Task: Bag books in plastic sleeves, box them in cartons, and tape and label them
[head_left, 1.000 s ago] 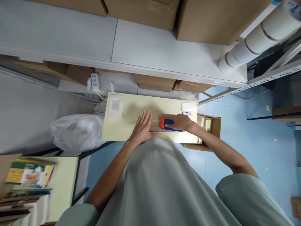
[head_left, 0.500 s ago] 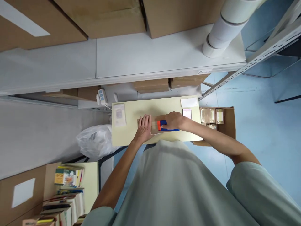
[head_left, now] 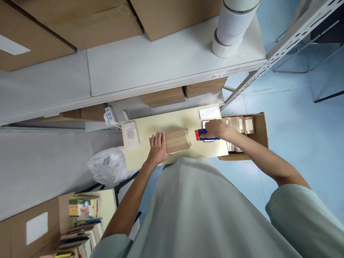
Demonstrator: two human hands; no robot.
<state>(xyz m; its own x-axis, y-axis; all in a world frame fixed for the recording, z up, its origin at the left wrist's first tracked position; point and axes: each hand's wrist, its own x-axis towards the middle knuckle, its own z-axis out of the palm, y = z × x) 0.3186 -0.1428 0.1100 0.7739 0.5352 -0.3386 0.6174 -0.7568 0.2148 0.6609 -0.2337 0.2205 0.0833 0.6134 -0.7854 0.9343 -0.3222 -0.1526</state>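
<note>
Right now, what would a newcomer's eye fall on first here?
Probably the blue and orange tool in the right hand, near the right end of the cream table. Next, the taped brown package lying mid-table, the left hand spread over its left end. Beyond them, the white rolls stacked at the right end of the grey shelf.

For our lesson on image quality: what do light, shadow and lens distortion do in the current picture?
Head view: soft shadow on the table beyond the left hand; pale sheen on the blue floor; the right sleeve looks stretched, probably by a wide lens.
</note>
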